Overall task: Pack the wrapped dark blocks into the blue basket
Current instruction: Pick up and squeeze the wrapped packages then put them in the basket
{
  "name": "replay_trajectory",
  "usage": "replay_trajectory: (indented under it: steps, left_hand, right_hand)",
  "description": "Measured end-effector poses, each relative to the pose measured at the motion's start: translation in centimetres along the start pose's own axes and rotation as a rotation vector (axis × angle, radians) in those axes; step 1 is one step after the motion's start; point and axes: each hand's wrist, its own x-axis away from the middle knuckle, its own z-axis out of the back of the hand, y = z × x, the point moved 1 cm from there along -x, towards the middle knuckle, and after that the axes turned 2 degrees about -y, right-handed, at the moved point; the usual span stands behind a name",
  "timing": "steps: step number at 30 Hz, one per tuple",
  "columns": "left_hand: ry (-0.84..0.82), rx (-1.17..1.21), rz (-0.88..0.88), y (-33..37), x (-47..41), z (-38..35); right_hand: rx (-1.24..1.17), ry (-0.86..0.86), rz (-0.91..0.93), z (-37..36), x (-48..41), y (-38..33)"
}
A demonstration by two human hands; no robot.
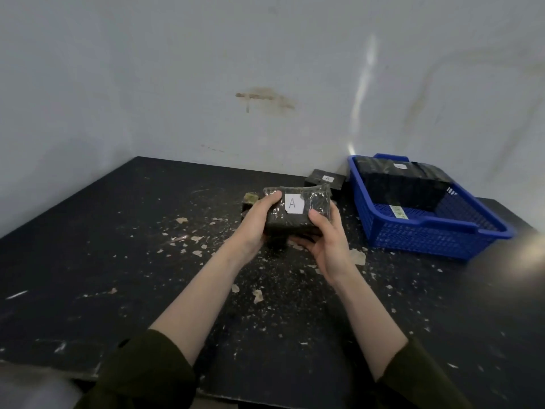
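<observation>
Both grips on one block (295, 224) here, held over the middle of the desk (103, 246). My left grip (256, 219) wraps the block's left end, thumb lying across the top. My right grip (327, 240) cups the right end from below, thumb pressing the top just beside the white label (293, 204) marked A. Clear wrap shines over the dark block. The basket (418, 237) sits on the desk to my right by the wall, more blocks (401, 178) filling its far end, a pale sticker (398, 212) on its floor nearer me. Another labelled block (324, 180) lies on the desk just left of the basket. Pale flakes (258, 295) litter the desk under my arms.
</observation>
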Motion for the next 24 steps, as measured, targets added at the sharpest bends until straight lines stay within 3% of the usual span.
replay_trajectory:
  steps: [6, 11, 24]
  left_hand:
    - [-0.073, -0.005, -0.023, -1.7, -0.9, 0.4]
    - [-0.033, -0.178, -0.077, -2.2, -1.2, 0.9]
    - [-0.021, -0.248, -0.162, -2.9, -1.2, 0.6]
  right_hand:
    - [0.083, -0.006, 0.021, 1.1, -0.3, 0.8]
    - [0.191, 0.032, 0.0, 1.6, -0.5, 0.7]
    - [0.178, 0.088, -0.002, 1.6, -1.2, 1.6]
